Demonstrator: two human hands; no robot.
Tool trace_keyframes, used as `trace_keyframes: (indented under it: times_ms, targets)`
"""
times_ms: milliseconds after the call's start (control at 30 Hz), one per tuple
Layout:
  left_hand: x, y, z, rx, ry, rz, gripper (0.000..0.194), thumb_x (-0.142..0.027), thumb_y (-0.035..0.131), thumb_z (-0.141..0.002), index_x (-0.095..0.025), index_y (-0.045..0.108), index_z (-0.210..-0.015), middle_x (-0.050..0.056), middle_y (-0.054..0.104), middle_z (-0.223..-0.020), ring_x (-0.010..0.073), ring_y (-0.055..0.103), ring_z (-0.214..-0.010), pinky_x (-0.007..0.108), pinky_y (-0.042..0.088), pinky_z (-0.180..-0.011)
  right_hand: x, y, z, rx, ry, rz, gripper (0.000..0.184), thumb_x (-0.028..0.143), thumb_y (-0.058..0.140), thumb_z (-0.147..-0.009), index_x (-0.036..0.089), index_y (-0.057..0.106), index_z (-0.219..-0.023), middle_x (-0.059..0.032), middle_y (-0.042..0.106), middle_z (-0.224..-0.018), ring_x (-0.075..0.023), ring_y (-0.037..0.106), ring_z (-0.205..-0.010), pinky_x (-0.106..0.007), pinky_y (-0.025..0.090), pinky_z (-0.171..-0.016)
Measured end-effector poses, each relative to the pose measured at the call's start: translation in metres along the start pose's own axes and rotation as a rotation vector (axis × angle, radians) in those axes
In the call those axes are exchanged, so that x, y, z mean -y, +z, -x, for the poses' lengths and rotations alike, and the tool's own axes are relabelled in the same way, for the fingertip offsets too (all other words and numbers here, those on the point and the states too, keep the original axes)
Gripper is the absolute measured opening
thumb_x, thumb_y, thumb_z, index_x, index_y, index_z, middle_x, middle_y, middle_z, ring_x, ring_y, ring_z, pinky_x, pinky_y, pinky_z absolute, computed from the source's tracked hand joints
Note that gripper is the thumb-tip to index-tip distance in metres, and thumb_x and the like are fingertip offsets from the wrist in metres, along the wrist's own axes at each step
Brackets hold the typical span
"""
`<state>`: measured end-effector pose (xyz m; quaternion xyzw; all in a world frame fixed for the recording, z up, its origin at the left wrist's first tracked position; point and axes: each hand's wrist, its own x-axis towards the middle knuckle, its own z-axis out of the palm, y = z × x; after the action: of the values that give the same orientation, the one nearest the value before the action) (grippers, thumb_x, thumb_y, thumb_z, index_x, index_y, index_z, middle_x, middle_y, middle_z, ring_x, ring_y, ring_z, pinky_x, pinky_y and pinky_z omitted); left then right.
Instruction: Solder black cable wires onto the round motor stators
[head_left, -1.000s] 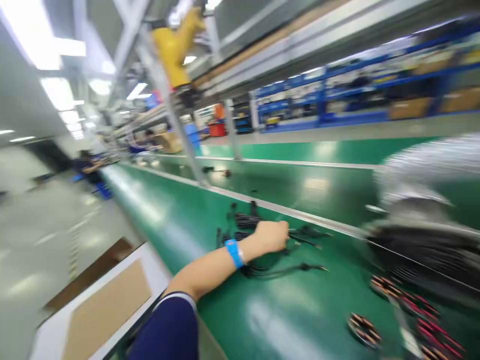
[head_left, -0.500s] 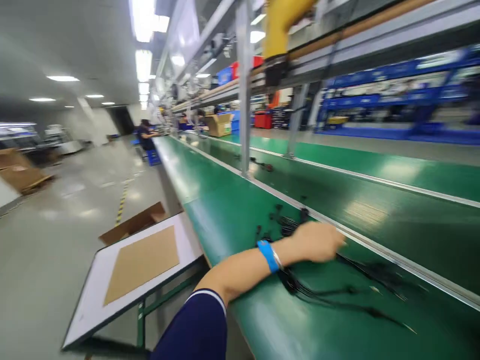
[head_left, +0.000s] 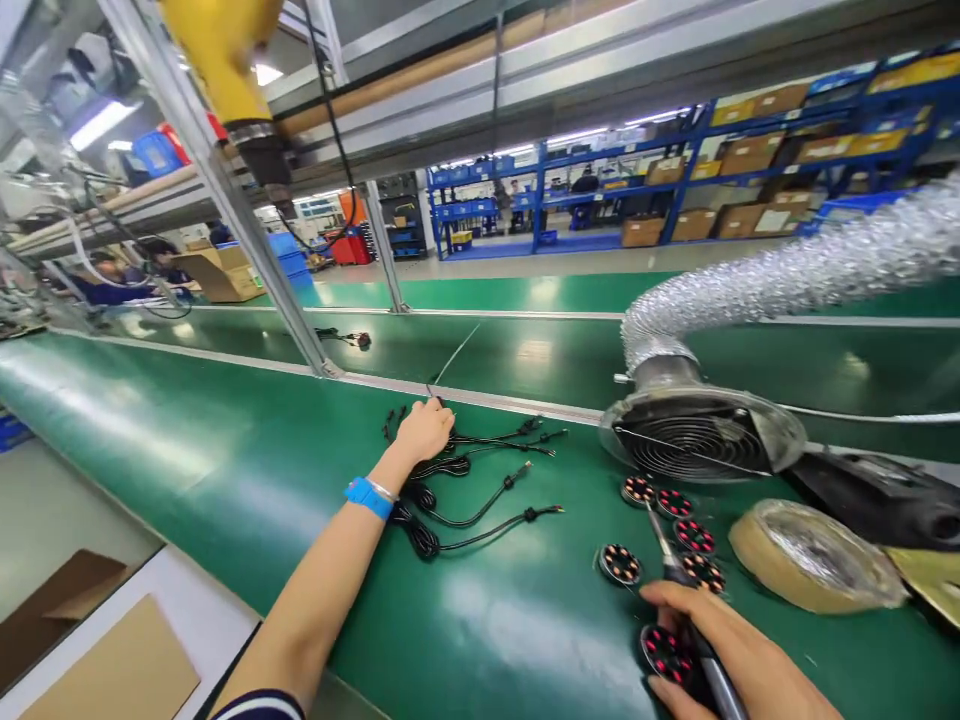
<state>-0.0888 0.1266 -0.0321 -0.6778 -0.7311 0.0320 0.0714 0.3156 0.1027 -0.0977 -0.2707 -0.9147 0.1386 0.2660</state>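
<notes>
My left hand [head_left: 425, 432] is on a bundle of black cables [head_left: 424, 540] lying on the green belt, its fingers curled onto one bundle, partly hiding it. Several cable ends with bare tips fan out to the right. At the lower right, my right hand [head_left: 742, 645] is closed on a soldering iron [head_left: 663, 540], whose metal shaft points up and away. Between its thumb and fingers there is also a round coil disc [head_left: 664, 652] with red and dark segments. Another coil disc [head_left: 619, 565] lies just left of the iron, and several more sit beyond it.
A fume extractor fan [head_left: 686, 445] with a silver duct [head_left: 780, 275] stands behind the discs. To the right lies a roll of tape [head_left: 814, 555]. A metal post [head_left: 247, 230] rises from the rail behind the cables. Cardboard [head_left: 120, 670] lies on a white-topped stand at lower left.
The view has swung right from the aisle. My right hand, the soldering iron and the coil discs have come into view. My left hand stays at the cables.
</notes>
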Motion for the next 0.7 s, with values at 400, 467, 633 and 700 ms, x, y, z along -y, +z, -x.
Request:
trace_keyframes:
  times_ms: [400, 467, 633, 700]
  targets:
    - [-0.079, -0.041, 0.072, 0.024, -0.100, -0.080, 0.041, -0.023, 0.022, -0.102, -0.014, 0.062, -0.101, 0.016, 0.065, -0.104, 0.0294, 0.058, -0.101, 0.041, 0.044, -0.086, 0.017, -0.012, -0.006, -0.009, 0.021, -0.175, 0.048, 0.019, 0.062, -0.073, 0.025, 0.050, -0.120, -0.0028, 0.065, -0.087, -0.0208, 0.063, -0.075, -0.033, 0.057, -0.066]
    - [-0.109, -0.047, 0.078, 0.105, -0.101, 0.045, 0.040, -0.026, 0.021, -0.102, -0.019, 0.060, -0.097, 0.010, 0.068, -0.093, 0.0257, 0.063, -0.089, 0.036, 0.046, -0.079, 0.019, -0.015, -0.007, -0.012, 0.007, -0.164, 0.049, 0.018, 0.062, -0.073, 0.024, 0.049, -0.120, -0.0040, 0.066, -0.092, -0.0213, 0.063, -0.079, -0.034, 0.057, -0.069]
    - [-0.168, -0.042, 0.085, 0.330, 0.030, 0.174, 0.020, -0.028, 0.041, -0.098, -0.016, 0.056, -0.102, 0.011, 0.071, -0.098, 0.0303, 0.070, -0.089, 0.037, 0.051, -0.070, 0.024, -0.022, -0.009, 0.025, 0.025, -0.143, 0.046, 0.012, 0.057, -0.073, 0.022, 0.048, -0.117, -0.0042, 0.065, -0.089, -0.0204, 0.062, -0.078, -0.034, 0.057, -0.069]
    - [-0.175, -0.038, 0.083, 0.339, 0.053, 0.180, 0.016, -0.025, 0.044, -0.096, -0.016, 0.056, -0.102, 0.011, 0.072, -0.097, 0.0310, 0.071, -0.089, 0.038, 0.052, -0.071, 0.025, -0.024, -0.008, 0.052, 0.030, -0.136, 0.049, 0.012, 0.057, -0.070, 0.021, 0.048, -0.116, -0.0043, 0.065, -0.088, -0.0212, 0.062, -0.078, -0.034, 0.057, -0.067]
